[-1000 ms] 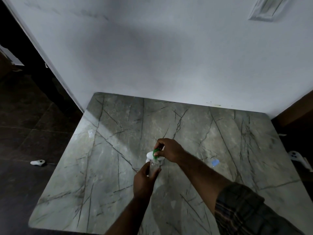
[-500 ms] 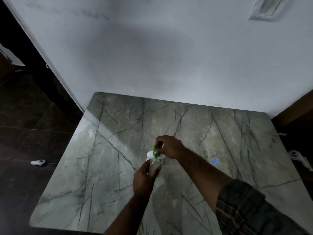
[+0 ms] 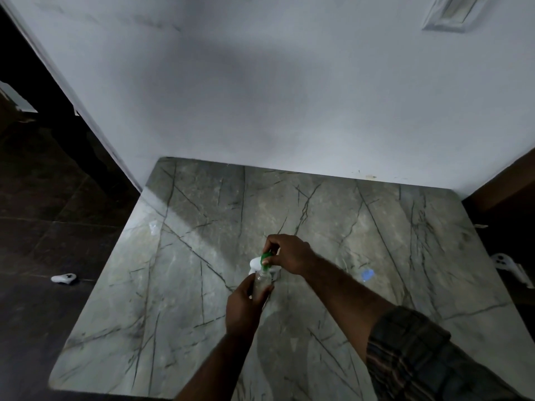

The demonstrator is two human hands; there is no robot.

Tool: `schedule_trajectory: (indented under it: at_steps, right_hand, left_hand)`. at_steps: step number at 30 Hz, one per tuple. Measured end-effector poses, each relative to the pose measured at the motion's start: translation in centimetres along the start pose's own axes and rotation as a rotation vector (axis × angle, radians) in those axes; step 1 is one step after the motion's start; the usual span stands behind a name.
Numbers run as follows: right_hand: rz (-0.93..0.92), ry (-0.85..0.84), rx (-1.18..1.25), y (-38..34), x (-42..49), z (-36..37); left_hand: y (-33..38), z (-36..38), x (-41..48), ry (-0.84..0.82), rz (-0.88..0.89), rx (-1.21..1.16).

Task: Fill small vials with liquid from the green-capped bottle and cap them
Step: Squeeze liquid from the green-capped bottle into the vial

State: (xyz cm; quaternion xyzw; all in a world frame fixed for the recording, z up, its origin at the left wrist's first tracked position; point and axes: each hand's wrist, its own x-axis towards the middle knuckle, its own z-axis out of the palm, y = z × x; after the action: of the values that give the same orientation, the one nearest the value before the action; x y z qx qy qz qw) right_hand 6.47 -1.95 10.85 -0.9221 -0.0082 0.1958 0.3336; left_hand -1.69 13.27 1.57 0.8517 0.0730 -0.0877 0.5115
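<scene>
Pinching from above, the right hand [image 3: 289,253] has its grip closed on the green-capped bottle [image 3: 265,259], thumb and fingertips pressed against the green top, with a white part of the bottle showing just at 9 o'clock of that cap. Left hand [image 3: 246,306] has its grip wrapped around a clear vial [image 3: 262,282], fingers curled on the glass from 7 o'clock, so the vial stands roughly upright with its mouth touching or just under the green tip; the two are near the middle of the marbled surface [image 3: 376,227]. Whether liquid is flowing is too dim to tell

What could go wrong, as I judge it: the vial mouth is narrow, so a small drift of either hand would send liquid down the outside and onto the left fingers; a hard squeeze could overfill it; wet glass could slip in the left grip. A small blue object [image 3: 367,274] lies at 3 o'clock, well apart, maybe a cap

Both forearms reach in from 6 o'clock, the right in a plaid sleeve [image 3: 411,357], wrist bent downward over the bottle, the left wrist straight
</scene>
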Motion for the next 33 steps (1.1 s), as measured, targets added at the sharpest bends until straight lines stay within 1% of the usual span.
schedule_trajectory:
  at_steps: [6,10,16,21,26,33]
  right_hand:
    - [0.004,0.015,-0.018,-0.33,0.15,-0.60]
    - [0.009,-0.005,-0.012,-0.12,-0.03,-0.07]
    - [0.018,0.002,-0.024,-0.54,0.13,-0.70]
    - [0.029,-0.018,-0.003,-0.21,-0.09,-0.29]
    - [0.032,-0.004,-0.022,-0.67,0.11,-0.80]
    - [0.024,-0.039,-0.033,-0.57,0.07,-0.76]
  left_hand:
    - [0.39,-0.11,0.32,0.007,0.012,0.002]
    - [0.08,0.00,0.17,0.003,0.019,0.017]
    - [0.43,-0.06,0.25,0.032,0.032,0.031]
    - [-0.07,0.19,0.32,0.017,-0.012,0.030]
    - [0.15,-0.01,0.54,0.030,0.034,0.035]
    - [-0.18,0.16,0.43,0.020,0.023,0.016]
